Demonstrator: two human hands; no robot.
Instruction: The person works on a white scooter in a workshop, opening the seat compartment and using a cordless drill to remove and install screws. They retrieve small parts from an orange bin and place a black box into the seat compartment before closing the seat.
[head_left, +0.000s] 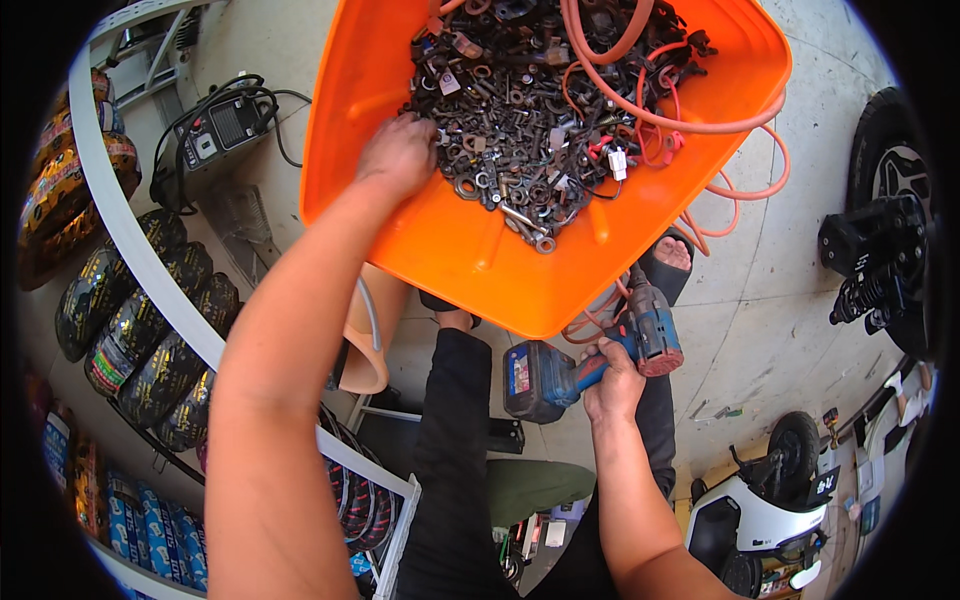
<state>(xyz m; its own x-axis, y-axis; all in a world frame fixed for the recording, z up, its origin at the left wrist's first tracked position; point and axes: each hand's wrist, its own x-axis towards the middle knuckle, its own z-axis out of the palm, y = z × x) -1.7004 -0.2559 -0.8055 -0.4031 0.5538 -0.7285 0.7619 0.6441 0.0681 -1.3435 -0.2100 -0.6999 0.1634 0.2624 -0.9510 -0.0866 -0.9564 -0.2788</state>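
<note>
An orange plastic bin (450, 259) holds a heap of bolts, nuts, washers and other small metal parts (517, 142). My left hand (397, 154) reaches over the bin's left wall to the near-left edge of this heap. Its fingertips are turned away among the parts, so whether they pinch anything is hidden. Below the bin's front corner, my right hand (616, 386) grips the handle of a blue cordless impact wrench (654, 330). The wrench's battery pack points left, and its drive end points up beside the bin. A salmon-coloured hose (690, 126) loops over the bin's right side.
Wrapped tyres (142, 337) fill a white metal rack (150, 247) at left. A portable machine with black cables (221, 127) sits on the floor behind it. On the right are a wheel (900, 169), a shock absorber (862, 296) and a white scooter (772, 525). My sandalled foot (673, 253) is near the hose.
</note>
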